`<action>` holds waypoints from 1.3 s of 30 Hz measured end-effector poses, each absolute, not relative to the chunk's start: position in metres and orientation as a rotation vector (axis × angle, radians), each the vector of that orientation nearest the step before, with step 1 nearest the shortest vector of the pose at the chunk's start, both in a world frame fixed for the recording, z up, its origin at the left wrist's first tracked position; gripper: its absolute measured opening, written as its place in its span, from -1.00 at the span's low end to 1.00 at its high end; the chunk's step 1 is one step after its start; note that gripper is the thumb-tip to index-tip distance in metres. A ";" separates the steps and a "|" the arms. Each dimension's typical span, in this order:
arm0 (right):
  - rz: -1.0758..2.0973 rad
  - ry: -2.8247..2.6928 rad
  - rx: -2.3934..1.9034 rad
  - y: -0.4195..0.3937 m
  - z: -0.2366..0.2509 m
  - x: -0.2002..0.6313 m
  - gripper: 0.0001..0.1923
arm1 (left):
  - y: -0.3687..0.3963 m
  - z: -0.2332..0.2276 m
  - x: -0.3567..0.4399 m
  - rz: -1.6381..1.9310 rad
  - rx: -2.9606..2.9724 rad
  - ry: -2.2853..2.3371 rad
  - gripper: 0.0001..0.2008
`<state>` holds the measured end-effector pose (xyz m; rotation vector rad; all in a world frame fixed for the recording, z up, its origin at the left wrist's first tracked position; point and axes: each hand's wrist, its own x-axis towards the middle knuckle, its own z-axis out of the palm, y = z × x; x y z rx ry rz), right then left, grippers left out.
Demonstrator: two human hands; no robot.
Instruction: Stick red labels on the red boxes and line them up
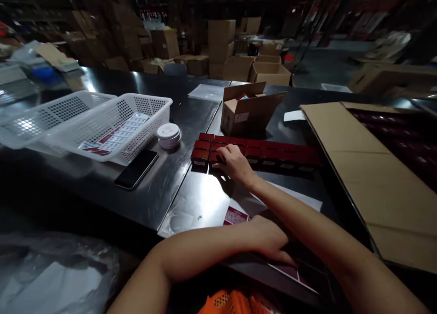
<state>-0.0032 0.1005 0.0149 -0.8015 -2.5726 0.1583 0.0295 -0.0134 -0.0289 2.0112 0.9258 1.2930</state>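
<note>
The left hand [271, 241] lies nearest, palm down with fingers spread flat on a dark red sheet [290, 270] at the table's near edge; it presses rather than grips, closed on nothing. Just to its left a small red printed card [235, 215] sits on a white paper sheet [300, 199] that runs under the forearm.

Beyond it, the right hand [234, 164] reaches forward, its fingers curled over the near-left end of a block of small dark red boxes [269, 151] set in tight rows. The fingertips touch one or two boxes at that end; whether they pinch one cannot be made out.

Left of the right hand a black phone [136, 169] lies face up on the steel table [191, 200], and just past it stands a stack of round white tape rolls [168, 135]. Farther left are two white mesh baskets, the nearer basket [136, 105] holding red-and-white label sheets [116, 134].

Behind the boxes, beyond the right hand, stands an open cardboard carton [246, 109]. To the hand's right a flat cardboard sheet [372, 177] slopes across the table. Stacked cartons [221, 43] fill the dim far background.
</note>
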 end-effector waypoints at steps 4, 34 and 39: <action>0.178 -2.505 -0.783 0.100 0.013 -0.003 -0.58 | -0.013 -0.023 0.024 0.677 2.566 0.872 -0.44; 0.443 -2.388 -1.159 0.018 -0.019 0.195 -0.61 | 0.047 -0.008 -0.050 0.217 2.549 1.159 -0.08; 0.555 -2.408 -1.113 0.031 -0.034 0.186 -0.52 | 0.051 -0.018 -0.045 0.221 2.505 1.150 -0.05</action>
